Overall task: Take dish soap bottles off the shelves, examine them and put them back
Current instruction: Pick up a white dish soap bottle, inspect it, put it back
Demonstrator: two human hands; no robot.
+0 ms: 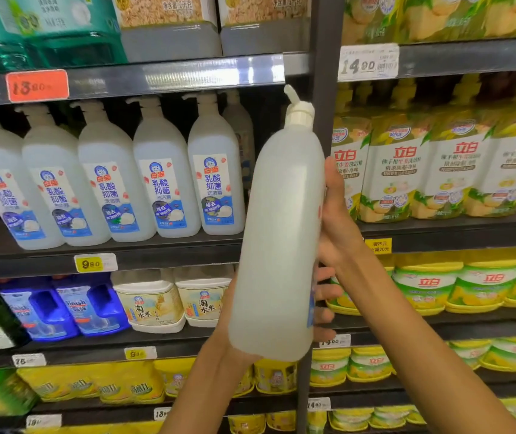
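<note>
A person holds a translucent white dish soap bottle (277, 239) upright, tilted slightly right, in front of supermarket shelves, its plain back toward the camera and its white pump cap (297, 112) reaching level with the dark shelf upright (324, 73). The left hand (230, 311) cups the bottle's lower part from behind, fingertips (325, 291) curling round its right edge. The right hand (336, 214) grips the bottle's right side at mid-height, thumb up along it. To the left, a row of matching pump bottles (162, 183) with blue-and-white labels stands on the shelf (46, 255) above a yellow price tag (95, 263). To the right stand yellow-green refill pouches (444, 167); below them, stacked yellow-green tubs (422, 286).
</note>
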